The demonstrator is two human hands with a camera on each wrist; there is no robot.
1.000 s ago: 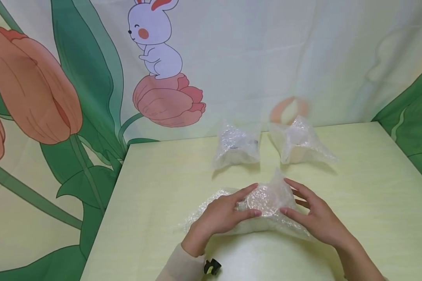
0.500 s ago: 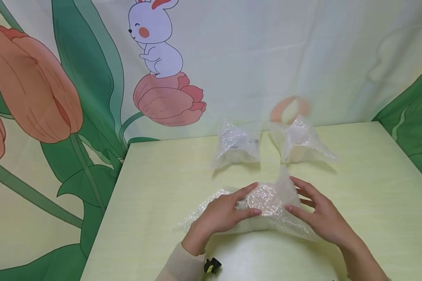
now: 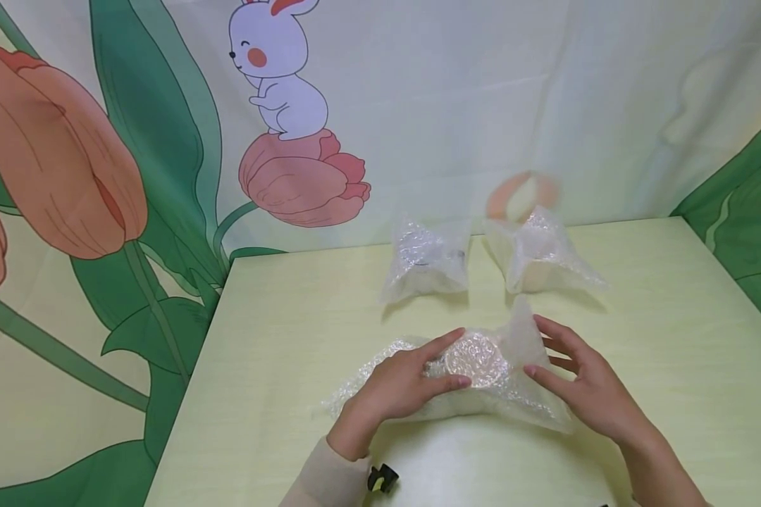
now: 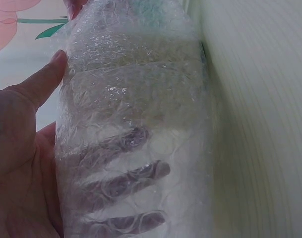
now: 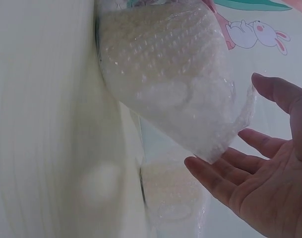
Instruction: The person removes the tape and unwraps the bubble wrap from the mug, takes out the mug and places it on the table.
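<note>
A bubble-wrapped package (image 3: 478,362) lies across the middle of the table, a round shape showing through its top. My left hand (image 3: 402,384) holds it from the left, thumb on the near side and index finger on the far side. In the left wrist view, several of this hand's fingers (image 4: 136,178) show through the clear wrap. At the package's right end, a loose flap of bubble wrap (image 3: 528,331) stands up. My right hand (image 3: 586,384) is spread around this flap, thumb and fingertips right at its edges. In the right wrist view, the fingers (image 5: 215,176) lie along the flap's edge.
Two more bubble-wrapped bundles, a left one (image 3: 428,264) and a right one (image 3: 542,257), stand at the back of the pale table (image 3: 279,303). Behind them hangs a printed cloth (image 3: 431,105) with a rabbit and tulips. A small black object (image 3: 382,479) sits by the left sleeve.
My right hand has moved a little to the right, away from the round top. The flap at the right end has swung right with it. The left hand stays in place.
</note>
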